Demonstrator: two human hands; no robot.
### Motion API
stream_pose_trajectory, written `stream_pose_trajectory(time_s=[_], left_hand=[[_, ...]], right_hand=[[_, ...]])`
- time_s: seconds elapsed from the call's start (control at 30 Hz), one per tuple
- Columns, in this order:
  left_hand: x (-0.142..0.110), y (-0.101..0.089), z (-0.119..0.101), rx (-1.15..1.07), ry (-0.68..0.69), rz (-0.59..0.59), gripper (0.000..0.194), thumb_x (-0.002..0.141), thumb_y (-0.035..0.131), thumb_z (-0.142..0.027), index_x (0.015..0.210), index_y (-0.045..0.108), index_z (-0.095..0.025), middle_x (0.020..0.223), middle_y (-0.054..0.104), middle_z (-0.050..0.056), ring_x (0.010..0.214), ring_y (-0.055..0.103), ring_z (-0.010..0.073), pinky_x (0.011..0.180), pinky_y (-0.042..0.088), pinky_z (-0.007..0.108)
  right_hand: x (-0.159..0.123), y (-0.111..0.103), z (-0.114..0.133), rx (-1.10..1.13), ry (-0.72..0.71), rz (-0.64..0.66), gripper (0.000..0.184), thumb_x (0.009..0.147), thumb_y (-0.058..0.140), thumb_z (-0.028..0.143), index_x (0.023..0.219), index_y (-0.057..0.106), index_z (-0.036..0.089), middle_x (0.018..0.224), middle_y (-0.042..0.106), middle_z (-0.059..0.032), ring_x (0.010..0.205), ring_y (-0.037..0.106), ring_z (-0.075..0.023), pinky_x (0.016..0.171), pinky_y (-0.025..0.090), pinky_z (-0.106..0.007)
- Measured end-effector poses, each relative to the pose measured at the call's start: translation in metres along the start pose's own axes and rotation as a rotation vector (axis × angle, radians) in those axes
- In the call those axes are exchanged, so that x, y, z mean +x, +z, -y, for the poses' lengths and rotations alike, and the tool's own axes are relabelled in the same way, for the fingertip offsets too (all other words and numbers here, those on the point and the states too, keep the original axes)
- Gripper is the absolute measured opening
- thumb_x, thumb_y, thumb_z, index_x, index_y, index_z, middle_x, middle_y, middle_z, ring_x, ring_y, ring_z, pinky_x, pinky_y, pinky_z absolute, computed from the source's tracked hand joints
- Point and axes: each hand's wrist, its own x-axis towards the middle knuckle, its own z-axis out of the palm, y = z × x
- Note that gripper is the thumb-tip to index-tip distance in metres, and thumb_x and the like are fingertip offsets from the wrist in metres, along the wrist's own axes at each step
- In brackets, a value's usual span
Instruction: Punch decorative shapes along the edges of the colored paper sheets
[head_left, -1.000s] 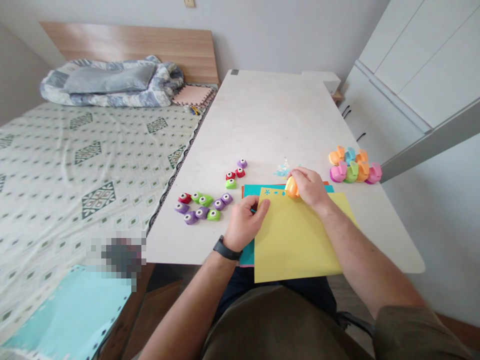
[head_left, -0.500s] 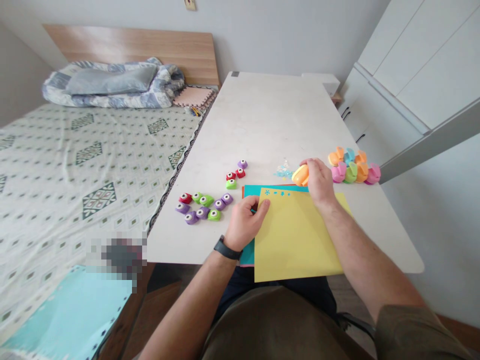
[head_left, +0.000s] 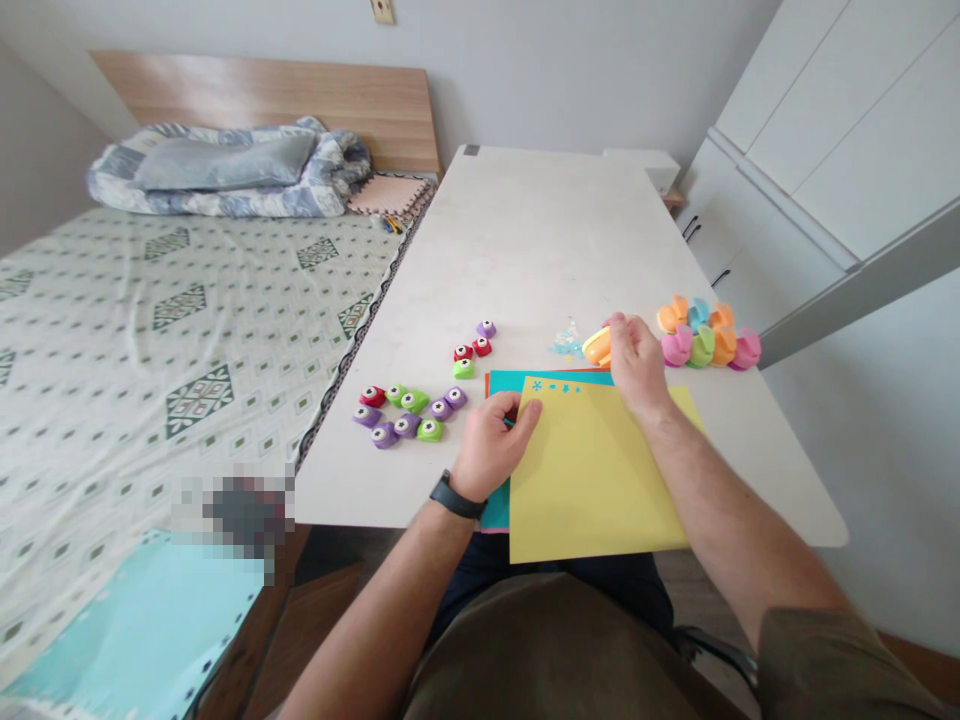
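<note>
My left hand (head_left: 496,440) pinches the left edge of a yellow paper sheet (head_left: 592,480), thumb on top. A row of small punched shapes runs along the sheet's upper left edge, and blue shows through them. My right hand (head_left: 637,365) is closed around an orange craft punch (head_left: 598,347) just past the sheet's far edge; the fingers hide part of the punch. Under the yellow sheet lies a blue paper sheet (head_left: 504,385). Small light-blue and pale paper cutouts (head_left: 568,342) are scattered on the table left of the orange punch.
Small purple, red and green punches (head_left: 406,425) sit in groups on the white table (head_left: 547,240) to the left. Larger orange, blue, pink and green punches (head_left: 701,346) cluster at the right. A bed (head_left: 247,290) adjoins the table's left side, with a light-blue punched sheet (head_left: 142,630) at its near edge.
The orange punch in my right hand has shifted and tilted very slightly. My left hand stays on the yellow sheet, and the objects on the table look the same.
</note>
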Motion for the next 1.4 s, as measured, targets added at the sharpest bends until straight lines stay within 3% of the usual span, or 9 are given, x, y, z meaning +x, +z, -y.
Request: stream_pose_trajectory(time_s=[0.2, 0.37, 0.6, 0.7, 0.8, 0.93, 1.07, 1.4], left_hand=[[0.0, 0.0, 0.0, 0.007, 0.011, -0.006, 0.043, 0.096, 0.057, -0.046, 0.066, 0.045, -0.019, 0.064, 0.037, -0.004, 0.061, 0.034, 0.011, 0.057, 0.026, 0.027], [0.0, 0.0, 0.0, 0.009, 0.012, -0.008, 0.042, 0.097, 0.057, -0.045, 0.066, 0.045, -0.019, 0.064, 0.038, -0.004, 0.061, 0.035, 0.0112, 0.058, 0.027, 0.027], [0.0, 0.0, 0.001, 0.019, 0.007, -0.001, 0.041, 0.096, 0.057, -0.046, 0.067, 0.05, -0.019, 0.064, 0.041, -0.003, 0.061, 0.037, 0.0116, 0.057, 0.027, 0.027], [0.0, 0.0, 0.0, 0.024, 0.019, -0.01, 0.041, 0.096, 0.057, -0.045, 0.066, 0.048, -0.019, 0.064, 0.041, -0.003, 0.061, 0.036, 0.0114, 0.057, 0.026, 0.027], [0.0, 0.0, 0.0, 0.023, 0.02, -0.011, 0.04, 0.096, 0.057, -0.044, 0.067, 0.048, -0.019, 0.064, 0.042, -0.003, 0.061, 0.036, 0.0113, 0.057, 0.027, 0.027], [-0.001, 0.0, 0.0, 0.02, 0.017, -0.009, 0.04, 0.096, 0.057, -0.044, 0.067, 0.049, -0.019, 0.064, 0.041, -0.004, 0.061, 0.036, 0.0112, 0.058, 0.027, 0.027], [-0.001, 0.0, 0.001, 0.018, 0.02, -0.002, 0.04, 0.097, 0.058, -0.043, 0.067, 0.048, -0.019, 0.064, 0.04, -0.004, 0.061, 0.036, 0.011, 0.058, 0.027, 0.027], [-0.001, 0.0, 0.001, 0.025, 0.025, 0.001, 0.04, 0.097, 0.058, -0.042, 0.067, 0.046, -0.018, 0.064, 0.04, -0.004, 0.061, 0.037, 0.0106, 0.058, 0.027, 0.027]], right_hand=[[0.002, 0.002, -0.004, 0.062, 0.067, 0.035, 0.052, 0.097, 0.042, 0.07, 0.086, 0.063, 0.024, 0.077, 0.062, 0.0007, 0.074, 0.059, -0.0174, 0.07, 0.047, -0.028], [0.01, 0.003, -0.014, 0.226, 0.19, 0.044, 0.044, 0.093, 0.051, 0.068, 0.088, 0.06, 0.025, 0.081, 0.061, 0.0005, 0.075, 0.062, -0.0182, 0.068, 0.052, -0.031], [0.011, -0.001, -0.013, 0.578, 0.376, 0.239, 0.031, 0.075, 0.079, 0.041, 0.091, 0.06, 0.023, 0.083, 0.067, 0.0002, 0.068, 0.064, -0.0164, 0.068, 0.059, -0.035], [0.012, -0.004, -0.01, 0.583, 0.361, 0.274, 0.033, 0.077, 0.082, 0.047, 0.088, 0.064, 0.021, 0.085, 0.07, -0.0027, 0.073, 0.066, -0.0165, 0.069, 0.059, -0.032], [0.015, -0.005, -0.012, 0.533, 0.378, 0.257, 0.043, 0.078, 0.079, 0.06, 0.088, 0.067, 0.02, 0.085, 0.072, -0.005, 0.072, 0.068, -0.0179, 0.054, 0.056, -0.028], [0.019, -0.003, -0.016, 0.512, 0.453, 0.216, 0.05, 0.081, 0.072, 0.07, 0.091, 0.064, 0.022, 0.083, 0.072, -0.0053, 0.064, 0.068, -0.0189, 0.038, 0.042, -0.025], [0.02, -0.003, -0.017, 0.551, 0.512, 0.217, 0.049, 0.081, 0.071, 0.07, 0.089, 0.063, 0.022, 0.081, 0.072, -0.0052, 0.061, 0.066, -0.0174, 0.037, 0.039, -0.025], [0.018, -0.003, -0.009, 0.664, 0.493, 0.256, 0.04, 0.076, 0.081, 0.056, 0.084, 0.061, 0.022, 0.072, 0.066, -0.0003, 0.056, 0.057, -0.0129, 0.038, 0.035, -0.023]])
